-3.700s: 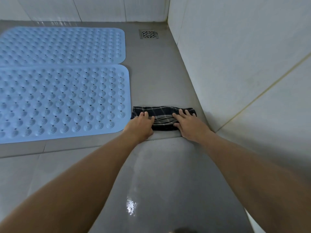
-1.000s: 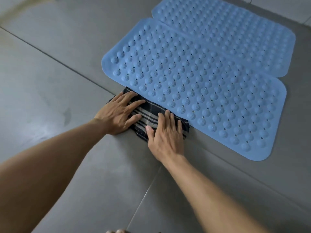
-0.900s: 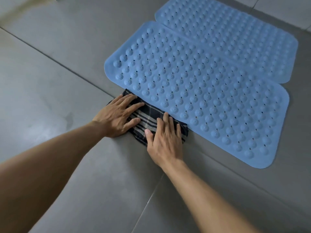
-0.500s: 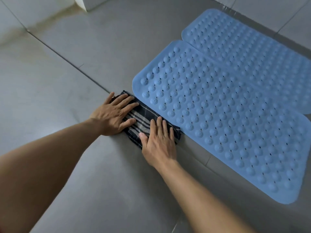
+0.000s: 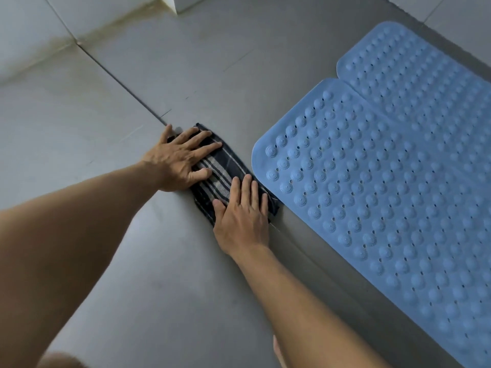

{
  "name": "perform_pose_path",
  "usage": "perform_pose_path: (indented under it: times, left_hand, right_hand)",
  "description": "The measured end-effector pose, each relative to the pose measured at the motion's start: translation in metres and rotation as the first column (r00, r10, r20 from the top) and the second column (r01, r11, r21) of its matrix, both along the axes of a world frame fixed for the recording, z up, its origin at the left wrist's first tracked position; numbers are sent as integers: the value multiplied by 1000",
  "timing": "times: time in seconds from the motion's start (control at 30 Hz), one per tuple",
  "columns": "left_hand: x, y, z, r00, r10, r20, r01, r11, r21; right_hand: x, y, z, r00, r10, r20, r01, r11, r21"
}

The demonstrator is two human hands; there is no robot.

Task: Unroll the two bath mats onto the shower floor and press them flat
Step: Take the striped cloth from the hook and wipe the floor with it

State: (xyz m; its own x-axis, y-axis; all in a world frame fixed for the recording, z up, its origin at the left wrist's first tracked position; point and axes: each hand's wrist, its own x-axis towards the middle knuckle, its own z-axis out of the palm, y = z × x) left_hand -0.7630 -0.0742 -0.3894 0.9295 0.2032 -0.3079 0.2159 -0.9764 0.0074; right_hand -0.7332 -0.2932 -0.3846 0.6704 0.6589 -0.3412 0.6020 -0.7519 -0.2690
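The near mat [image 5: 372,197] and far mat [image 5: 425,83] lie unrolled, flat and edge to edge on the grey floor [image 5: 172,274]. The left hand [image 5: 183,158] and right hand [image 5: 243,215] press palms down, fingers straight, on a dark striped cloth [image 5: 219,179] just beside the near mat's corner

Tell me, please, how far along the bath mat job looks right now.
Done: the near mat and far mat lie unrolled and flat on the floor. In hand: left hand and right hand press a folded striped cloth beside the near mat. Left: apparently nothing visible.
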Motion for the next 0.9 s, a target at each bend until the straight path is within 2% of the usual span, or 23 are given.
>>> perform_pose_path:
  times: [0.4, 0.57, 0.73, 0.9]
  left_hand:
    - [47, 96, 9, 983, 1, -184, 9, 998, 54]
    - [70, 119, 5, 982, 48, -182, -36, 997, 64]
    - [93, 129, 1, 982, 87, -168, -77, 995, 64]
    - [115, 132, -2, 985, 101, -138, -92, 993, 72]
  right_hand:
    - [38, 100, -3, 990, 16, -142, -11, 999, 42]
    - [68, 127, -2, 985, 17, -169, -9, 999, 50]
    - [111, 143, 0, 987, 36, -157, -42, 998, -36]
    - [145, 160, 7, 978, -18, -210, -2, 995, -99]
